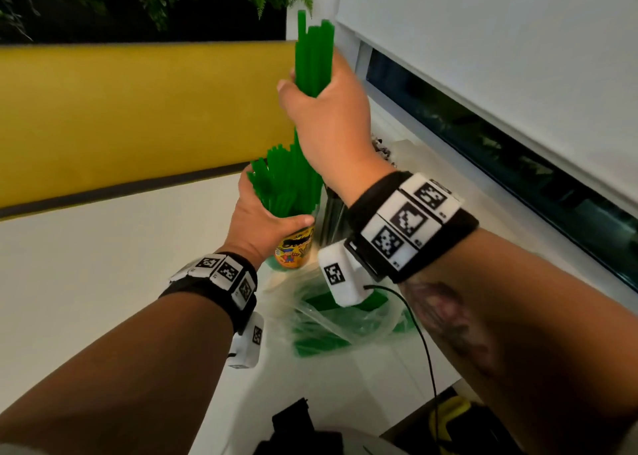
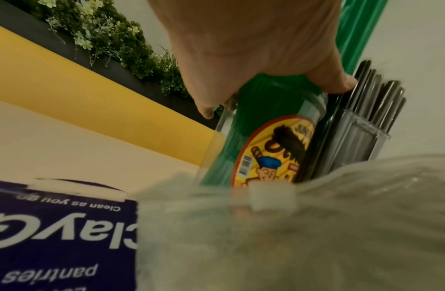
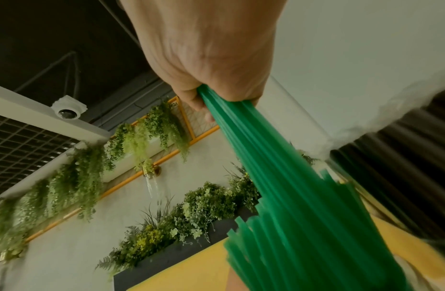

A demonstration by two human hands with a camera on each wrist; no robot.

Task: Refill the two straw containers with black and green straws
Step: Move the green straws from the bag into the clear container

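Note:
My right hand [image 1: 321, 102] grips a bundle of green straws [image 1: 314, 57] upright, their lower ends reaching down into a clear jar [image 1: 295, 247] with a yellow cartoon label. My left hand [image 1: 262, 219] is wrapped round the jar's top, where more green straws [image 1: 279, 185] stand. In the left wrist view the jar [image 2: 263, 149] stands next to a clear container of black straws [image 2: 373, 110]. In the right wrist view my right hand [image 3: 208, 65] is closed round the green bundle [image 3: 278, 177].
A clear plastic bag with more green straws [image 1: 331, 320] lies on the white counter [image 1: 86, 282] in front of the jar. A yellow wall band [image 1: 138, 109] runs behind. A purple printed pack [image 2: 62, 232] lies at the left. Dark items [image 1: 293, 427] sit at the near edge.

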